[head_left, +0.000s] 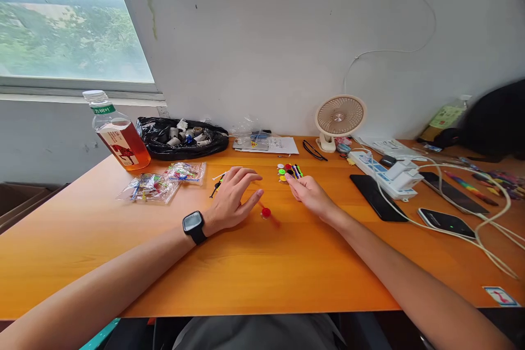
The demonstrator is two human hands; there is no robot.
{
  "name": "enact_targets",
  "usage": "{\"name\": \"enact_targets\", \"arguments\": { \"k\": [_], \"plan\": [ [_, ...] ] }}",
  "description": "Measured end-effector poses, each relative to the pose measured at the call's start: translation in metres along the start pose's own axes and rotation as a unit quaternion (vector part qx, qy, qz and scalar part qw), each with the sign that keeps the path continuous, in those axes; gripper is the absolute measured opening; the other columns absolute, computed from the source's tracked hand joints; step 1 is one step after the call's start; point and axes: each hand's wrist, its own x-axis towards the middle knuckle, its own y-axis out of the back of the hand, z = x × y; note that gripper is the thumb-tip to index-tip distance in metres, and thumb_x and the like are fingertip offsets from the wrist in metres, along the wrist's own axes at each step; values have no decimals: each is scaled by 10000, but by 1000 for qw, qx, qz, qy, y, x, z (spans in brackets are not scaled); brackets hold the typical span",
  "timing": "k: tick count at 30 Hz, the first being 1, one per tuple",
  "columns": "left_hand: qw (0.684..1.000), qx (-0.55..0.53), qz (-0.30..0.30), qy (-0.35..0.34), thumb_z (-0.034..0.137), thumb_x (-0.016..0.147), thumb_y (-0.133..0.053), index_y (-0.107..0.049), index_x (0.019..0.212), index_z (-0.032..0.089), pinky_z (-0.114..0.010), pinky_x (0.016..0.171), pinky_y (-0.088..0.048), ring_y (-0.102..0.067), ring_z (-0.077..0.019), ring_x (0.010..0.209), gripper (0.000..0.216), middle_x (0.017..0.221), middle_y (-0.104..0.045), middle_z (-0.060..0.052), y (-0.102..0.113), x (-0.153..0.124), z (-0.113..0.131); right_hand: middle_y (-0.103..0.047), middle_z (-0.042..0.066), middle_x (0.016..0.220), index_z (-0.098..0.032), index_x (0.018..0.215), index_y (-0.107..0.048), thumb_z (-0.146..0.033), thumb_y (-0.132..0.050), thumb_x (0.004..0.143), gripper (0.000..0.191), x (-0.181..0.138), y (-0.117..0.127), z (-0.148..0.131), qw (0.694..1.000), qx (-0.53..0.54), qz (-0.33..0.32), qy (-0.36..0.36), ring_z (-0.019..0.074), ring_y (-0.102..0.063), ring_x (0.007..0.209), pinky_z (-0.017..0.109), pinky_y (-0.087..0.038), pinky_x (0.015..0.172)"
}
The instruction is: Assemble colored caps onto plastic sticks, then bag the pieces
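Note:
My left hand (pixel 234 194) hovers low over the table with its fingers curved and apart, and nothing shows in it. Just right of its thumb is a small red spinner (pixel 266 213), a round red hub with blades smeared by motion. My right hand (pixel 310 194) is closed, thumb and fingers pressed together; what they hold, if anything, is hidden. Beyond its fingertips lie several small round pieces, among them a green disc (pixel 281 171) and a white disc (pixel 280 166), with coloured strips (pixel 297 170) alongside. Small black and yellow sticks (pixel 216 188) are partly hidden behind my left hand.
Clear packets of coloured parts (pixel 150 188) lie left, near a tilted-looking drink bottle (pixel 123 139) and a black bag (pixel 184 147) of cardboard rolls. A small fan (pixel 340 116) stands at the back. Right are a power strip (pixel 381 174), cables and phones (pixel 446 222).

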Motion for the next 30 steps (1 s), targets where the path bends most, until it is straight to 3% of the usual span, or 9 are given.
{"name": "enact_targets", "arguments": {
  "k": [7,11,15,23,30],
  "plan": [
    [978,147,71,129,430,1051,-572,-656,1176,248,-481,1040,-440,-565,-321,1220,236,1251,-696,-82,11,5,-29,-247,-39,519,-239,536,-296,-904,-391,903,766,0,-1,5,997,-62,24,30,102,-214,502,319,-136,527],
    [978,149,-10,143,523,1053,-540,-632,1339,225,-499,1058,-467,-593,-338,1230,423,1356,-673,-114,8,2,-59,-230,-39,531,-239,539,-279,-873,-374,934,754,-1,0,3,996,-71,38,48,101,-202,512,304,-158,526],
    [978,109,-81,159,585,1087,-424,-493,1551,165,-564,1147,-433,-531,-379,1397,630,1544,-555,-176,1,-2,-75,-234,-34,547,-237,555,-276,-828,-385,964,727,-3,-1,1,993,-86,51,56,105,-209,514,306,-146,528],
    [984,-20,-146,102,556,1127,-311,-593,1497,165,-484,1224,-413,-554,-292,1418,608,1499,-621,-132,1,2,-58,-226,-32,566,-232,577,-243,-719,-385,1021,674,-4,-4,2,989,-115,59,74,111,-231,528,311,-160,543],
    [984,-69,-155,50,482,1147,-286,-640,1448,192,-463,1208,-445,-577,-269,1400,548,1463,-660,-94,-1,2,-36,-218,-29,591,-235,605,-206,-703,-386,1028,656,-7,-6,-1,986,-130,63,88,117,-233,549,306,-166,560]
  ]
}}
